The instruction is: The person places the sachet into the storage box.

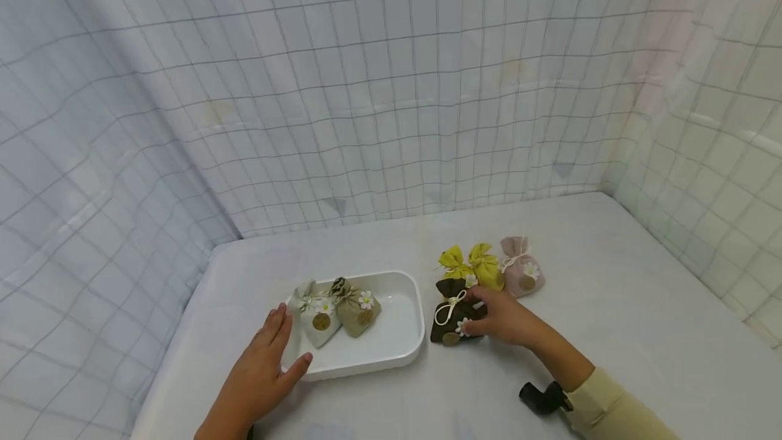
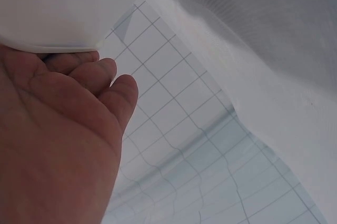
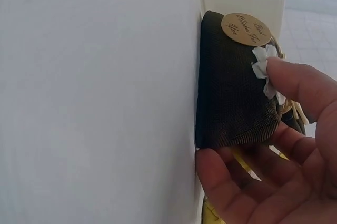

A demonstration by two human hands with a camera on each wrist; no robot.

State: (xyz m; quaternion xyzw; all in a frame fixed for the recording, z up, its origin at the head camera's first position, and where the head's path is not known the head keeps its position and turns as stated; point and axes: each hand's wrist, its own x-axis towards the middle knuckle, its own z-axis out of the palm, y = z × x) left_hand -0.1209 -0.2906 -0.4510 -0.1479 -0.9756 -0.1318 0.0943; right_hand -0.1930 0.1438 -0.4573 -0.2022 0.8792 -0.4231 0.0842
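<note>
In the head view my right hand [image 1: 504, 318] holds a dark brown drawstring pouch [image 1: 446, 321] by its right side. The right wrist view shows the thumb on the pouch's white flower and the other fingers curled at its side and behind it. A round tag with writing sits on the pouch [image 3: 231, 87]. My left hand [image 1: 259, 365] rests against the left end of a white tray [image 1: 397, 331], fingers extended along the rim. Inside the tray lie a pale grey-green pouch [image 1: 320, 324] and a beige pouch [image 1: 357, 314], side by side.
Behind the dark pouch are two yellow pouches [image 1: 485, 267], and a pink pouch [image 1: 522, 277] lies to their right. A black wrist device [image 1: 540, 399] is by the right sleeve. Grid-patterned white curtains [image 1: 379, 121] enclose the white-covered table [image 1: 611, 290].
</note>
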